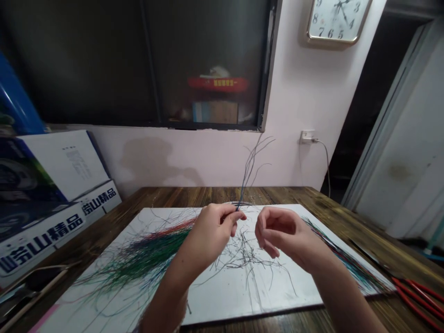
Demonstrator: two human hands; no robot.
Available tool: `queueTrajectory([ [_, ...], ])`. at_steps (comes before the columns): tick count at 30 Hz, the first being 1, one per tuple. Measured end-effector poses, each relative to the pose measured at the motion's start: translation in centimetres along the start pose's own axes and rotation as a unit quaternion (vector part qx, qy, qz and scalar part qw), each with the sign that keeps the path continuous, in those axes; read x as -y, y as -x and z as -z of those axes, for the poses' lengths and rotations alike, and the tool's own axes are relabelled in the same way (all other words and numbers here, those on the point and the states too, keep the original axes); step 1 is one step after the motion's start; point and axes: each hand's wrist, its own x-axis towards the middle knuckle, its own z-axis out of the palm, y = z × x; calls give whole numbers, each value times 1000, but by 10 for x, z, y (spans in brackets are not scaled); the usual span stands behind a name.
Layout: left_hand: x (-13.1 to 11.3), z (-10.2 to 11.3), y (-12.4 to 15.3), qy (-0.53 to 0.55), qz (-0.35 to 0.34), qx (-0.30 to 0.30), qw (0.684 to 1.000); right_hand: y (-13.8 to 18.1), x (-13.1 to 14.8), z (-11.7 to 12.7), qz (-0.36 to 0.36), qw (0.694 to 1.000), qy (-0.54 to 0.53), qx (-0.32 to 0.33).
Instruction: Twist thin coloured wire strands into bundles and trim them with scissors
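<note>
Head view: the left hand [211, 226] is raised above a white board [243, 300], its fingers [236, 215] pinching a thin bundle of insulated wires [251, 171] near one end; the strands rise and fan out against the wall, the firm pinch apparently being what holds them upright; the right hand [287, 231] is just beside it, its fingers [267, 231] loosely curled and parted, gripping nothing and not touching the bundle, as if held ready; the board lies on a wooden table [347, 217], probably as a pale ground against which fine strands show up; a bank of green and red wires [152, 252] lies to the left, a multicoloured bank [347, 263] to the right, perhaps set apart from the loose dark strands [246, 259] between them; red-handled pliers [416, 296] rest at the table's right, likely placed within reach.
</note>
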Motion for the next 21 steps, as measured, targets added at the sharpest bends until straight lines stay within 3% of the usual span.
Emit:
queueTrajectory([
  [4, -5, -5, 3, -24, -7, 27, 999, 2, 7, -8, 41, 987, 116, -108],
  [7, -9, -8, 5, -28, -16, 33, 999, -1, 2, -7, 66, 977, 108, -171],
  [11, -10, -9, 7, -34, -9, 56, 998, -4, -5, 1, 37, 986, 47, -156],
  [15, -13, -9, 7, -65, -26, 81, 994, -3, -5, 5, 24, 988, 56, -141],
  [18, -16, -12, 7, -155, -64, 46, 985, -4, -6, 3, 36, 985, 58, -161],
  [21, -15, -19, 8, -272, -118, -40, 954, -7, -8, 0, 50, 981, 45, -181],
])
